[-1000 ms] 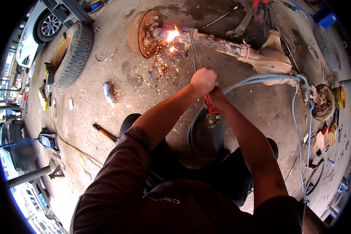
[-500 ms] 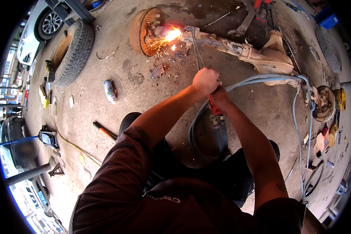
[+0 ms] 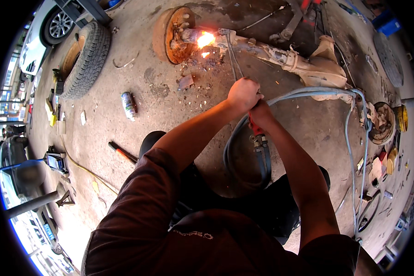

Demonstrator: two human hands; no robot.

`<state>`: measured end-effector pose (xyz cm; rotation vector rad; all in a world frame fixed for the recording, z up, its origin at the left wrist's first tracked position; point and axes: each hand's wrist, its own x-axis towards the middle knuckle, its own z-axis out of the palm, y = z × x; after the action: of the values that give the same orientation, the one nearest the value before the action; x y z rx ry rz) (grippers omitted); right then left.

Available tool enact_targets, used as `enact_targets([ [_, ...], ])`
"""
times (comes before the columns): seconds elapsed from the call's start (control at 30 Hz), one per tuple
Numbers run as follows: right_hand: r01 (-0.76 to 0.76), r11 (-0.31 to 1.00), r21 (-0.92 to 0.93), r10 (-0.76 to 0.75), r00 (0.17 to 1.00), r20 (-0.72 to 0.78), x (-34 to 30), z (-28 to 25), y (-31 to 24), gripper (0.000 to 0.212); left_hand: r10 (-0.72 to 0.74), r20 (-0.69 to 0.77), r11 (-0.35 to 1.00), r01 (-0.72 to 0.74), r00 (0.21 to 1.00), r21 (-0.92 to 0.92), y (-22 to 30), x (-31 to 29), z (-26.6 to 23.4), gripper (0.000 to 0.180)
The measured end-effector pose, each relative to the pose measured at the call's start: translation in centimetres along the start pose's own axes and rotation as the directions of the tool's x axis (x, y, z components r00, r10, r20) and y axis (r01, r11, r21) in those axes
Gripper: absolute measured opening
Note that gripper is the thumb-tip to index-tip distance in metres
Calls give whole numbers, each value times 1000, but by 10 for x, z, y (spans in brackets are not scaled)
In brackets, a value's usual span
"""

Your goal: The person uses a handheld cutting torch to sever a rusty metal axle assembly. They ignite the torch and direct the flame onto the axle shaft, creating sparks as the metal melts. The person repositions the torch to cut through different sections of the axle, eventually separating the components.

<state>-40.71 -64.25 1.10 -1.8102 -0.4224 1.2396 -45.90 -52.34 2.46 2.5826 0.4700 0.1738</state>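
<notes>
My left hand (image 3: 244, 95) is closed around the front of a cutting torch, where its thin metal tubes (image 3: 233, 57) leave the handle. Just behind it, my right hand (image 3: 261, 113) grips the torch's red handle (image 3: 255, 126). Two hoses (image 3: 263, 161) hang from fittings at the handle's rear. At the far end of the tubes, a bright glow burns on a rusty vehicle axle (image 3: 271, 53) lying on the floor. Left of the glow, the axle ends in a rusty round drum (image 3: 163, 37). Glare hides the torch tip.
Blue-grey hoses (image 3: 303, 92) loop over the axle to the right. A spray can (image 3: 128, 106), an orange-and-black handled tool (image 3: 122, 152) and a large tyre (image 3: 89, 60) lie to the left. A small metal scrap (image 3: 186, 82) rests below the glow. Parked cars line the left side.
The spray of sparks around the glow has shrunk, leaving a smaller bright spot below it. Both hands and the torch have shifted only slightly.
</notes>
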Motion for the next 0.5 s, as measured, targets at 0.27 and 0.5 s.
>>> enact_targets([
  [0.27, 30, 999, -25, -29, 1000, 5, 0, -1, 5, 20, 9, -8, 1000, -9, 1000, 13, 0, -1, 5, 32],
  [0.5, 69, 996, -54, -67, 997, 29, 1, -3, 5, 18, 4, -19, 1000, -4, 1000, 9, 0, 0, 1, 29],
])
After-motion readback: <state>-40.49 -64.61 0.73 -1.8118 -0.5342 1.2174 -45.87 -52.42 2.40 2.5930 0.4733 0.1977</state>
